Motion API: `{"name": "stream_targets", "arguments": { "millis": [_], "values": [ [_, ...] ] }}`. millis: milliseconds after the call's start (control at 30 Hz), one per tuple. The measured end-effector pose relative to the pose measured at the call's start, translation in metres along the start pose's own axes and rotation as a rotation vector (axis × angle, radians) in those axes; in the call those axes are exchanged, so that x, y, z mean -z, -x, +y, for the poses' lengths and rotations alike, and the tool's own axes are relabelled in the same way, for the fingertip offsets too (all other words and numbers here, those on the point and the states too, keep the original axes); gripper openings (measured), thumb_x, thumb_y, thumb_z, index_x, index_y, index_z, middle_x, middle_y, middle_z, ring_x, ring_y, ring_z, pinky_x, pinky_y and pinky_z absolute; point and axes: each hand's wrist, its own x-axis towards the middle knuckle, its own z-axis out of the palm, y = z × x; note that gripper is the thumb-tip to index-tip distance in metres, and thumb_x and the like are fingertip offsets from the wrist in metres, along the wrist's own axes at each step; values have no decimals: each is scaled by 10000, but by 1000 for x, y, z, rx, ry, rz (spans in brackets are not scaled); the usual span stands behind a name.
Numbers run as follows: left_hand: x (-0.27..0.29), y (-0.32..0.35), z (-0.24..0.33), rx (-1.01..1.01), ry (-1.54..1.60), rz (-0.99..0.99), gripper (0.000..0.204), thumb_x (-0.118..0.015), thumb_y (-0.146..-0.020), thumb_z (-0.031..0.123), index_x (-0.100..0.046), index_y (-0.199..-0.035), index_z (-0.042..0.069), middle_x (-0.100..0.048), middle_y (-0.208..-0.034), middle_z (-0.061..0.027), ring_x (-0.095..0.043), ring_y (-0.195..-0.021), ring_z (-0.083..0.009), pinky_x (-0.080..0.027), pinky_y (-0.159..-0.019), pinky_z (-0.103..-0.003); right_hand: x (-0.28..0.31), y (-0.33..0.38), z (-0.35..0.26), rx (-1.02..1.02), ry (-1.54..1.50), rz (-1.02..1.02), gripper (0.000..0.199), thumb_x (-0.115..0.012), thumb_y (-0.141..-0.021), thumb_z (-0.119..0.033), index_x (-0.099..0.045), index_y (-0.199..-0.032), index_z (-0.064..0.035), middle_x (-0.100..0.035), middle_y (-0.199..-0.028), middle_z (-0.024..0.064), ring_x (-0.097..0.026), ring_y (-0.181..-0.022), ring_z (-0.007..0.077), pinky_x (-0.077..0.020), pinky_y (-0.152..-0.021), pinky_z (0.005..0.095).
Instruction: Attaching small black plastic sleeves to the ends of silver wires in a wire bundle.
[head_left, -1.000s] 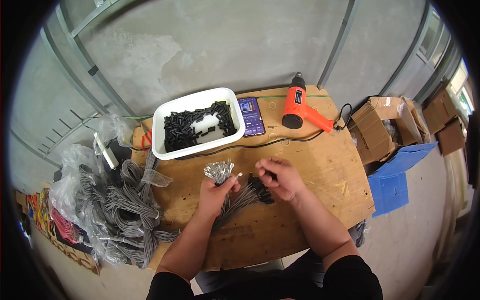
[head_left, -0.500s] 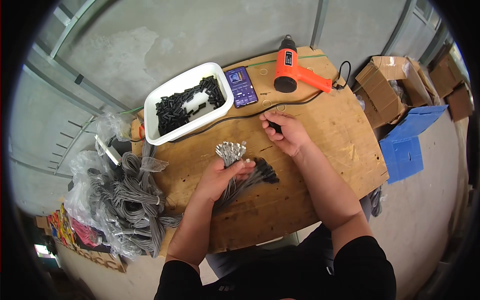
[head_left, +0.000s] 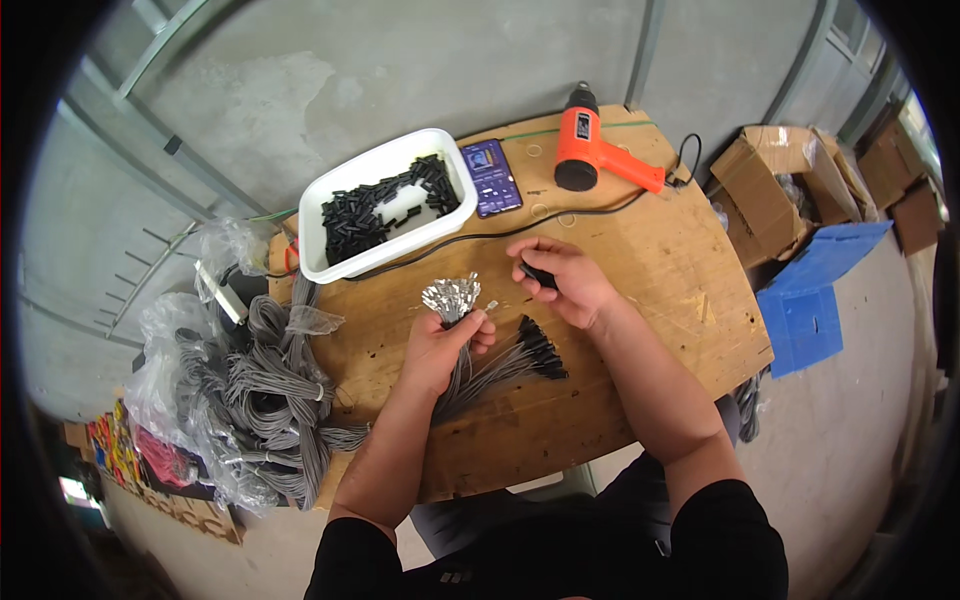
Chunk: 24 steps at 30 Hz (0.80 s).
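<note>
My left hand [head_left: 444, 347] is closed around a bundle of thin grey wires, whose bare silver metal terminals [head_left: 452, 295] fan out above the fist. One terminal sticks out apart from the rest, near the thumb. To the right of that hand, wires with black sleeves [head_left: 541, 347] on their ends lie spread on the wooden table. My right hand [head_left: 565, 281] is closed on short black sleeves [head_left: 538, 275], held between thumb and fingers; how many is hidden. Behind my left hand stands a white plastic tub [head_left: 311, 235] with many loose black sleeves [head_left: 350, 222] in it.
An orange heat gun [head_left: 612, 158] lies at the back of the wooden table [head_left: 690, 300], its black cord running across. Beside the tub is a phone [head_left: 491, 178]. Coiled grey wires [head_left: 270, 375] and clear plastic bags crowd the left edge. Cardboard boxes [head_left: 768, 195] and a blue sheet [head_left: 815, 300] are at right.
My right hand has moved slightly left and down, toward the terminals. One terminal now stands apart beside my left thumb. The black-sleeved wire ends have shifted a little right and no longer blur.
</note>
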Motion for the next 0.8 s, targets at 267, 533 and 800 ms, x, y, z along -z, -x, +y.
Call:
{"name": "stream_targets", "arguments": {
  "millis": [267, 533, 800],
  "values": [
    [2, -4, -3, -12, 73, 9, 173, -706, -926, 158, -671, -998, 5, -685, -804, -71, -658, -686, -151, -521, -601, -270, -16, 10, 4, -78, -132, -39, 172, -619, -984, -200, -567, -1031, -43, -597, -807, 63, -482, -600, 100, -314, -440, 173],
    [7, 1, -3, -15, 143, -42, 192, -707, -921, 132, -678, -1052, -6, -699, -870, -79, -672, -747, -161, -544, -666, -289, 3, 10, 11, -200, -448, 3, 157, -591, -996, -208, -580, -1039, -58, -560, -835, 34, -484, -676, 112, -364, -488, 171],
    [3, -1, -1, -22, 128, -12, 131, -689, -923, 97, -654, -1000, -2, -681, -829, -72, -652, -711, -160, -527, -626, -300, -2, 13, 5, -154, -243, 16, 185, -605, -958, -86, -618, -1115, 9, -608, -879, 48, -510, -675, 101, -361, -497, 179]
  ]
}}
